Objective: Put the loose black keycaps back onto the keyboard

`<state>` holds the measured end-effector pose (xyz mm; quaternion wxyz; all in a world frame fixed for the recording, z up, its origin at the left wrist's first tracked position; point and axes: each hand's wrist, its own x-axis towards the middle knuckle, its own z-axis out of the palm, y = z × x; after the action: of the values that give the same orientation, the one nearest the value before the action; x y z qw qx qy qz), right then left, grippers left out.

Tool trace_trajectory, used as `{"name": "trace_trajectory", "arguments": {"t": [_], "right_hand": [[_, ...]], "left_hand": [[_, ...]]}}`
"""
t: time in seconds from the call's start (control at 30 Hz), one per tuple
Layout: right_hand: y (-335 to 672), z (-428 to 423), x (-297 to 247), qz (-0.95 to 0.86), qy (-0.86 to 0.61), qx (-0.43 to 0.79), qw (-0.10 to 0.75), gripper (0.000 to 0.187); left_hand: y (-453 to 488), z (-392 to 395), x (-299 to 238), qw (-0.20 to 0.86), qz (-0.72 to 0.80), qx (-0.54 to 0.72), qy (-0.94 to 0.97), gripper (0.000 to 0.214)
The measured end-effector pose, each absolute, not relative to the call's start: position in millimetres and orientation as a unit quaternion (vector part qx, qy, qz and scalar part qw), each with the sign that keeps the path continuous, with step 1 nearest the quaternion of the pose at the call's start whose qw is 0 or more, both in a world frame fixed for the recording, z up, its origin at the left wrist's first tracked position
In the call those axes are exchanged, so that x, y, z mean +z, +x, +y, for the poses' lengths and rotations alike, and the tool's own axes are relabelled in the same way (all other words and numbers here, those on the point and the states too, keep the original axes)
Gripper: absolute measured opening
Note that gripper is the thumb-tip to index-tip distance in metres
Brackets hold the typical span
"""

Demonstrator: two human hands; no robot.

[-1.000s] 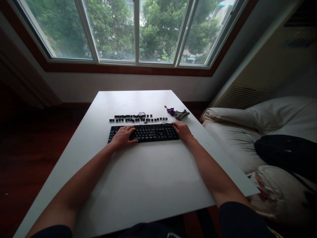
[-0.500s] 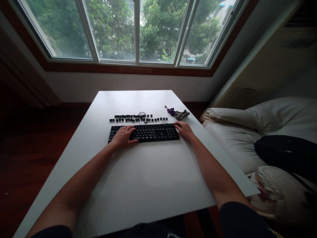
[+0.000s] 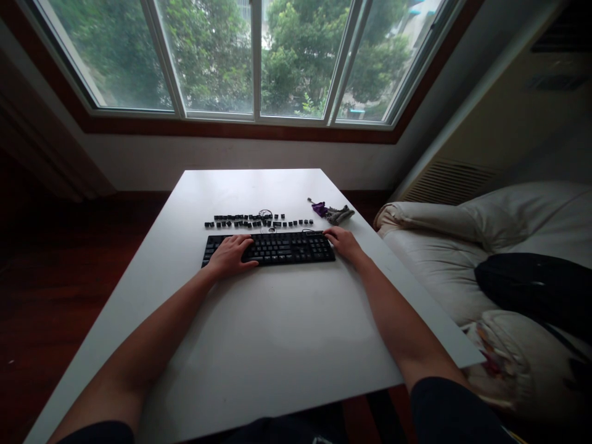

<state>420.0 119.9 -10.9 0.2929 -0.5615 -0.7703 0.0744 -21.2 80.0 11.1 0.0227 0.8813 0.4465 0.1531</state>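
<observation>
A black keyboard (image 3: 277, 247) lies across the middle of a white table (image 3: 259, 345). My left hand (image 3: 230, 255) rests flat on the keyboard's left part, fingers stretched out over the keys. My right hand (image 3: 343, 243) lies at the keyboard's right end, fingers curved along its edge, holding nothing that I can see. Just behind the keyboard, several loose black keycaps (image 3: 254, 220) lie in two rows, with a small wire tool (image 3: 265, 213) among them.
A purple and grey bundle of small items (image 3: 333, 212) lies near the table's right edge. A bed with white bedding (image 3: 467, 246) and a dark garment (image 3: 531, 283) stands to the right. A wide window (image 3: 254, 58) is behind the table. Dark wooden floor lies to the left.
My right hand has slid a little to the right, off the keys to the keyboard's right end. My left hand has stayed in place.
</observation>
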Motion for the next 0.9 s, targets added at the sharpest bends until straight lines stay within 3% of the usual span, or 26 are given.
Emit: {"name": "trace_trajectory", "arguments": {"t": [0.9], "right_hand": [[416.5, 121.2, -4.2, -0.793, -0.562, 0.040, 0.233, 0.016]], "left_hand": [[-21.7, 80.0, 11.1, 0.022, 0.446, 0.151, 0.882, 0.070]]}}
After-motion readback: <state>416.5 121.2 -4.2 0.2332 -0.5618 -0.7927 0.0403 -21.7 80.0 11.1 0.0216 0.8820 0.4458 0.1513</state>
